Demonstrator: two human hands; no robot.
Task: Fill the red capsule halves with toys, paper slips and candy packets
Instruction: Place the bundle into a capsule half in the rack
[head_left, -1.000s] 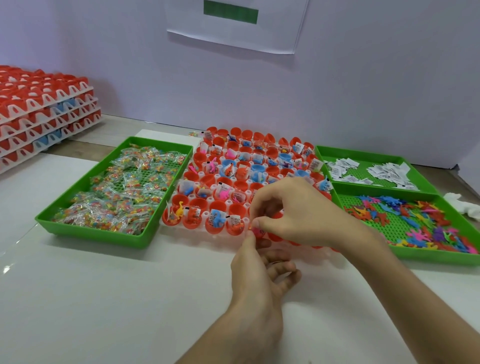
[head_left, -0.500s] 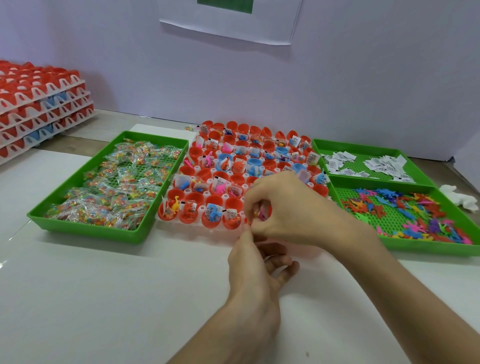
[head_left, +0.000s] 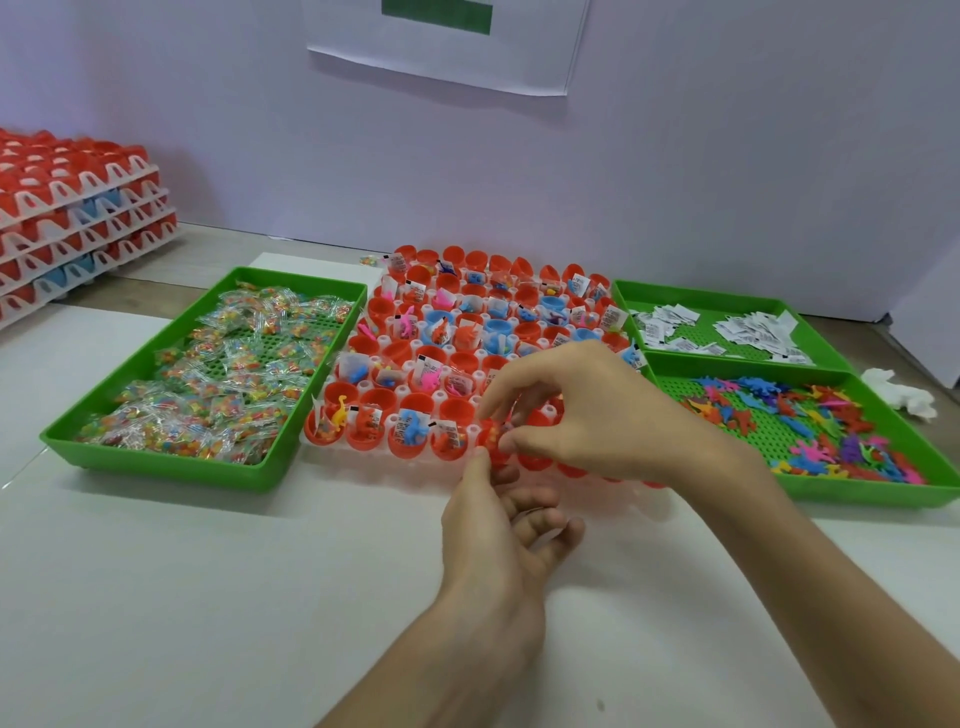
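At the front row of the white rack (head_left: 441, 397), fifth from the left, sits the red capsule half (head_left: 492, 442) being filled. The right hand (head_left: 597, 415) hides its neighbours. Candy packets (head_left: 208, 374) lie to the left of the rack, paper slips (head_left: 748, 330) and toys (head_left: 810, 415) to its right. The right fingertips pinch a small blurred piece over the half. The left hand (head_left: 498, 525) touches its front with the thumb, the other fingers loosely curled. Both hands have stayed at this half since half a second ago.

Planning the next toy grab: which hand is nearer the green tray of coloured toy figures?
Right. The right hand is over the front row of red capsule halves, just left of the toy tray. The left hand lies nearer the person, farther left of it.
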